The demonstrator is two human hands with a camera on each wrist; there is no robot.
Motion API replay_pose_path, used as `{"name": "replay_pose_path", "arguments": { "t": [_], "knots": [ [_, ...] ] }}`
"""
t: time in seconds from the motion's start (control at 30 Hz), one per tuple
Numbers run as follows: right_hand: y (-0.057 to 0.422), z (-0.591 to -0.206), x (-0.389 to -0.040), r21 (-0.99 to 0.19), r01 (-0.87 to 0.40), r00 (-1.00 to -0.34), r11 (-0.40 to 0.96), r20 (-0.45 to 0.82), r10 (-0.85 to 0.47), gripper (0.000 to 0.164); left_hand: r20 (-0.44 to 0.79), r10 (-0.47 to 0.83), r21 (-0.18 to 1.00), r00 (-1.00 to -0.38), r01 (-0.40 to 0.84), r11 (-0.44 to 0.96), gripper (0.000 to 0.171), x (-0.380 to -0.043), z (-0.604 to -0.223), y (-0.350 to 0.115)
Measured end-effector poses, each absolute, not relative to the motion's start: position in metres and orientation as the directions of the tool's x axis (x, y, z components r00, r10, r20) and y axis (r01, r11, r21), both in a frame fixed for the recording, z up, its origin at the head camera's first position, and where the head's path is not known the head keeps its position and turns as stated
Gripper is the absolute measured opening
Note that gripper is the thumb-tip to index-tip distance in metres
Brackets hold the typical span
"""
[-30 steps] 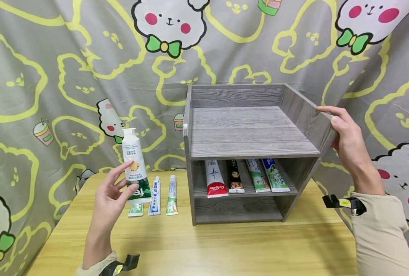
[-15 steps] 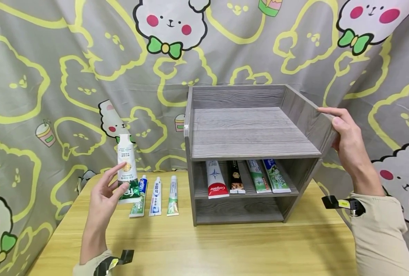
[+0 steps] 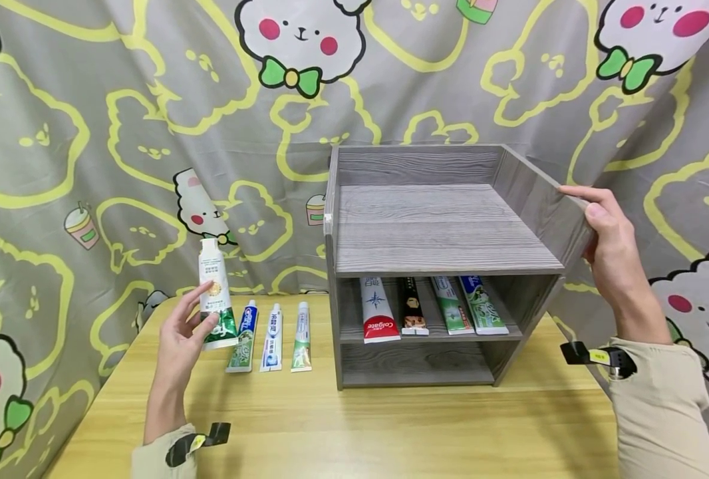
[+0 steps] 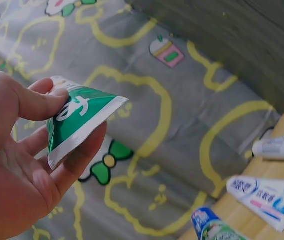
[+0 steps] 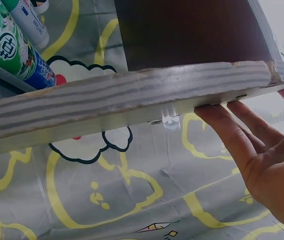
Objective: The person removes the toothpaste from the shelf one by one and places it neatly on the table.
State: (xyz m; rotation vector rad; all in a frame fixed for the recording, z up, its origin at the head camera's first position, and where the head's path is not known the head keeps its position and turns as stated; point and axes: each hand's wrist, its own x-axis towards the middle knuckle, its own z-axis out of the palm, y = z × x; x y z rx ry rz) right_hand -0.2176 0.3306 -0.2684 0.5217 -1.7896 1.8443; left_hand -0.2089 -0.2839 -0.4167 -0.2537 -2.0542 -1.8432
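Head view shows me the left hand pinching a held tube, white and green, between thumb and fingers, cap end up and crimped end down, raised above the left part of the worktop. Its place has just changed: a second ago it overlapped the row of tubes; now it has shifted left, and the blue-and-green tube shows whole, with the blue-and-white tube and the slim tube to its right. I read that as extra room to handle it without knocking its neighbours. It lies on neither the worktop nor the shelf unit, so I judge its placing not yet done.

The right hand stays at the shelf unit's right side. In the right wrist view I see its fingers extended, tips against the outer face, touching rather than wrapped round; that probably steadies the unit.

On the middle shelf I count four: the red-ended tube, the black tube, the green-ended tube and the rightmost tube.
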Motion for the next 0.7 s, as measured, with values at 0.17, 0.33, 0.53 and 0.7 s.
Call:
{"name": "replay_pose_path", "arguments": {
  "t": [0.17, 0.33, 0.53, 0.7],
  "knots": [
    [0.332, -0.269, -0.218, -0.786, -0.619, -0.784, -0.017, 0.616, 0.075, 0.040, 0.358, -0.137, 0.932, -0.924, 0.346, 0.108, 0.055, -0.212, -0.427, -0.293],
    [0.333, -0.270, -0.220, -0.779, -0.626, -0.780, -0.037, 0.624, 0.054, 0.040, 0.316, -0.171, 0.945, -0.933, 0.293, 0.146, 0.055, -0.218, -0.442, -0.301],
    [0.332, -0.271, -0.219, -0.783, -0.622, -0.780, -0.004, 0.619, 0.090, 0.040, 0.275, -0.208, 0.950, -0.939, 0.232, 0.211, 0.054, -0.230, -0.460, -0.308],
    [0.330, -0.271, -0.219, -0.781, -0.624, -0.779, -0.020, 0.620, 0.093, 0.041, 0.246, -0.247, 0.951, -0.937, 0.184, 0.248, 0.053, -0.235, -0.473, -0.314]
  ]
}}
